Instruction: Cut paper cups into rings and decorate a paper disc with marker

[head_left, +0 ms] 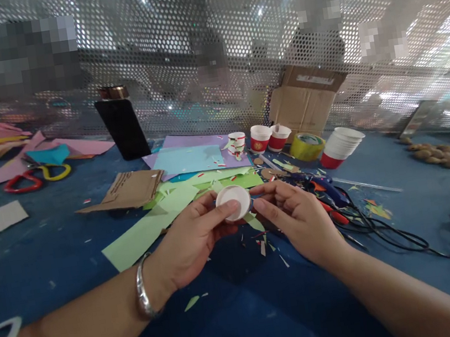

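Observation:
My left hand grips a small white paper cup piece, its round hollow side toward me and my thumb pressed inside it. At the piece's right edge, my right hand has its thumb and index finger pinched together; whatever they hold there is too small to make out. Under and beyond the hands lie light green paper strips and scattered paper scraps. A cut paper cup with bits of paper on it stands farther back on blue and purple sheets.
Behind stand two red-and-white cups, yellow tape, and stacked cups. A blue glue gun with black cable lies right. Left are brown cardboard, a propped phone and scissors. Perforated metal rises behind.

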Available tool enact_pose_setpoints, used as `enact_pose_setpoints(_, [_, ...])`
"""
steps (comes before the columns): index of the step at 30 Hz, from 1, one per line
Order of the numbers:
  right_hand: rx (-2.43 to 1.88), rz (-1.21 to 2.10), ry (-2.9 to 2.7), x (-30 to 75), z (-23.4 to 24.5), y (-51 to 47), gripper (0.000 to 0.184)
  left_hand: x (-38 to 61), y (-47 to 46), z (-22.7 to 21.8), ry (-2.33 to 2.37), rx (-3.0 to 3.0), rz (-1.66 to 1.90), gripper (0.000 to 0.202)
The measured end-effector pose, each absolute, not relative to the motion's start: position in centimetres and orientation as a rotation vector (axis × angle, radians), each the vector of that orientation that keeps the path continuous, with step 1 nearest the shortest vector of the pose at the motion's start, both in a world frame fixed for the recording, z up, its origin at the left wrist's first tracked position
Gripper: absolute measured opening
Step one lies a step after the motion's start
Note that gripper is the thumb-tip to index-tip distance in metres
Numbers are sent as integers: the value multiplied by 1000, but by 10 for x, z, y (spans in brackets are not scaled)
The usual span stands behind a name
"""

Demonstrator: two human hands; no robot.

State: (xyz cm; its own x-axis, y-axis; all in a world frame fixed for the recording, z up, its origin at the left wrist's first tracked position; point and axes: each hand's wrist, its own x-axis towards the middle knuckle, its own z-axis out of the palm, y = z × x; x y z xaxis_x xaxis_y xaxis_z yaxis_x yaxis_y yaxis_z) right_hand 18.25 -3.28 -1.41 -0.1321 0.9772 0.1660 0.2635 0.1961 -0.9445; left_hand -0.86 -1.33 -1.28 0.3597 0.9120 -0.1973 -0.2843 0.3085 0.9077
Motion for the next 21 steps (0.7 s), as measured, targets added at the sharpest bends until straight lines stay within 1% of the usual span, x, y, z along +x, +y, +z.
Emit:
enact_pose_setpoints(7, [-1101, 1225, -1472, 182, -14, -31, 31, -7, -14, -12, 858, 1109, 865, 26])
enact_pose_setpoints(16, [-1033, 1315, -1374, 180, -12, -33, 26, -11, -13, -17, 819, 1255, 953, 25])
enact_pose_setpoints(21, [-1017, 1346, -1392, 180, -12, -35, 26, -12, -13, -15, 844, 1283, 944, 26])
